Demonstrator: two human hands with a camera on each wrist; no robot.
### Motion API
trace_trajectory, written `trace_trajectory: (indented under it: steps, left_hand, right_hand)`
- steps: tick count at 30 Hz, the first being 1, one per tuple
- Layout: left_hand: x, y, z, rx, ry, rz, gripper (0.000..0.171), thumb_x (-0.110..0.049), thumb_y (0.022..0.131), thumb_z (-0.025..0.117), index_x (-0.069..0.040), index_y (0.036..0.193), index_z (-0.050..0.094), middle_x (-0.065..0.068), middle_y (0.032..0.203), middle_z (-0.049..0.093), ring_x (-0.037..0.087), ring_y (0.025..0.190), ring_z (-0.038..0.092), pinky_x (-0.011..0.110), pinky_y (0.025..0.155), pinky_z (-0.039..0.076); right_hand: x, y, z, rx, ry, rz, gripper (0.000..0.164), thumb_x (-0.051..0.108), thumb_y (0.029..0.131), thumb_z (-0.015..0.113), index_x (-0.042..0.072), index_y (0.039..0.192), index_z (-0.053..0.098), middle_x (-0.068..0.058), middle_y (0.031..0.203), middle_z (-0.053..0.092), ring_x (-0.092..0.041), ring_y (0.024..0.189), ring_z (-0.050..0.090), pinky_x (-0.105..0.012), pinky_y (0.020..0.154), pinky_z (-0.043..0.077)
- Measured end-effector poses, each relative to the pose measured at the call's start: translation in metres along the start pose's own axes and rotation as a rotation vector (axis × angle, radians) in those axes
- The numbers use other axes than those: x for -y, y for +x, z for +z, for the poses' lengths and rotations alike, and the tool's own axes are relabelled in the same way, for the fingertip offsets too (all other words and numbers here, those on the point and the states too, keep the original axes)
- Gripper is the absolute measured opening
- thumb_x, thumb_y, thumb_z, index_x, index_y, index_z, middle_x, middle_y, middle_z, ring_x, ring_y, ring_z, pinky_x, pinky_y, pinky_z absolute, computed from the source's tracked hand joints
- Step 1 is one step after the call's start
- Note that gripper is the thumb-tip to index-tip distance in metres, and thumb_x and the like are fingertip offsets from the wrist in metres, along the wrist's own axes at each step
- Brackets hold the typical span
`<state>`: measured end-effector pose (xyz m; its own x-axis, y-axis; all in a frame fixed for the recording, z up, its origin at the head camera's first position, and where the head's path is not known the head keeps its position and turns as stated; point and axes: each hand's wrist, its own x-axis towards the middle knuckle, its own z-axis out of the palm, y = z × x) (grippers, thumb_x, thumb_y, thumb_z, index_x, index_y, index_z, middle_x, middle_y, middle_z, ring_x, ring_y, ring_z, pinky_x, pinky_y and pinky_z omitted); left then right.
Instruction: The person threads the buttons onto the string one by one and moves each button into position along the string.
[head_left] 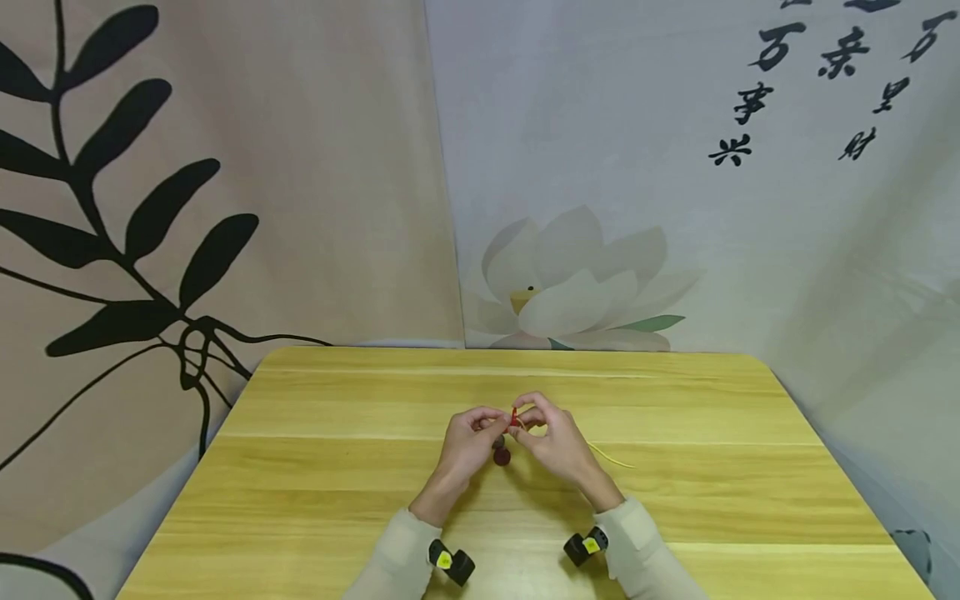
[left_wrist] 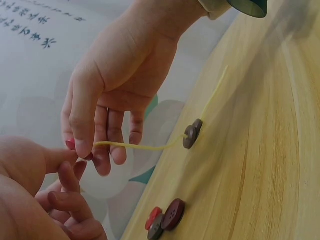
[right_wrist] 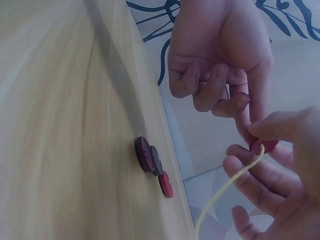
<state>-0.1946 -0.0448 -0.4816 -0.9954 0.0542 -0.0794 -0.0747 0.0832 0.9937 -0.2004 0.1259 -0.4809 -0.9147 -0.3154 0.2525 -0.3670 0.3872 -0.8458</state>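
Observation:
Above the table my left hand (head_left: 468, 443) and right hand (head_left: 558, 442) meet at the fingertips around a red button (right_wrist: 269, 145). The left thumb and forefinger pinch its edge, and the right thumb and fingers hold it from the other side, covering much of it. A yellow cord (right_wrist: 227, 186) comes out at the button and hangs in a curve. In the left wrist view this cord runs down through dark brown buttons (left_wrist: 189, 137) lying on the wood, its free end trailing beyond them.
On the wooden table (head_left: 337, 500), a maroon button (left_wrist: 173, 214), a grey button (left_wrist: 156, 227) and another red button (left_wrist: 152, 217) lie together below the hands. A printed cloth (head_left: 360, 167) hangs behind the far edge. Dark cameras (head_left: 453, 565) sit on both wrists.

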Motion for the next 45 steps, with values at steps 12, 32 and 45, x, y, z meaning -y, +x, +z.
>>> trace_trajectory:
  steps: [12, 32, 45]
  left_hand:
    - [-0.002, -0.001, 0.000, -0.021, -0.006, 0.015, 0.014, -0.017, 0.093, 0.069, -0.004, 0.097, 0.074, 0.002, 0.075, 0.058, 0.015, 0.070, 0.052, 0.021, 0.055, 0.040]
    - [-0.009, -0.003, -0.008, -0.062, 0.005, -0.019, 0.014, -0.018, 0.094, 0.067, -0.006, 0.098, 0.073, 0.003, 0.079, 0.056, 0.011, 0.065, 0.044, 0.020, 0.052, 0.032]
    - [-0.010, -0.003, -0.012, -0.052, -0.003, -0.009, 0.018, -0.020, 0.095, 0.067, -0.004, 0.103, 0.072, 0.007, 0.083, 0.058, 0.016, 0.074, 0.050, 0.023, 0.058, 0.038]
  right_hand:
    - [0.000, -0.001, 0.000, 0.018, 0.006, -0.008, 0.030, 0.004, 0.090, 0.069, 0.006, 0.117, 0.057, -0.005, 0.094, 0.075, -0.018, 0.088, 0.067, -0.056, 0.086, 0.047]
    - [0.001, -0.003, -0.003, 0.026, -0.022, 0.013, 0.028, 0.006, 0.088, 0.072, 0.011, 0.112, 0.058, -0.010, 0.096, 0.075, -0.018, 0.091, 0.067, -0.055, 0.091, 0.044]
    - [-0.002, -0.005, -0.014, 0.016, -0.062, 0.038, 0.029, 0.004, 0.089, 0.071, 0.011, 0.114, 0.058, -0.015, 0.102, 0.074, -0.027, 0.100, 0.068, -0.055, 0.091, 0.048]
